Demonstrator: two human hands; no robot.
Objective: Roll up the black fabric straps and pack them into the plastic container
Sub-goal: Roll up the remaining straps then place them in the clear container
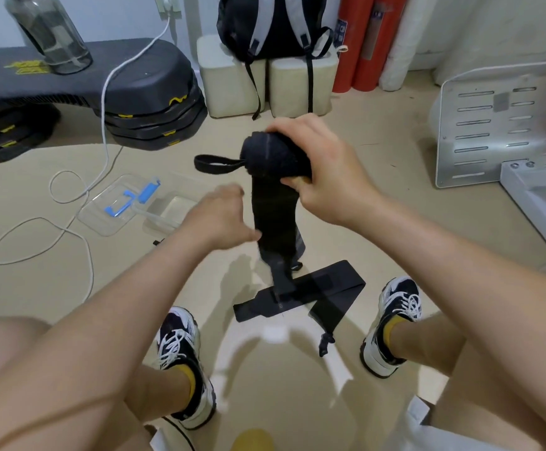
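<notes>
While right hand (pixel 322 172) grips rolled strap (pixel 273 154), left hand (pixel 219 216) is too blurred to judge; container (pixel 179 205) lies uncovered.

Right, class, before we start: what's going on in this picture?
A seated person is rolling a black fabric strap. The right hand grips the rolled end, and the tail hangs toward the floor; the left hand is open beside it. A second strap lies on the floor between the shoes. The clear plastic container sits on the floor to the left, no strap in it yet.
</notes>
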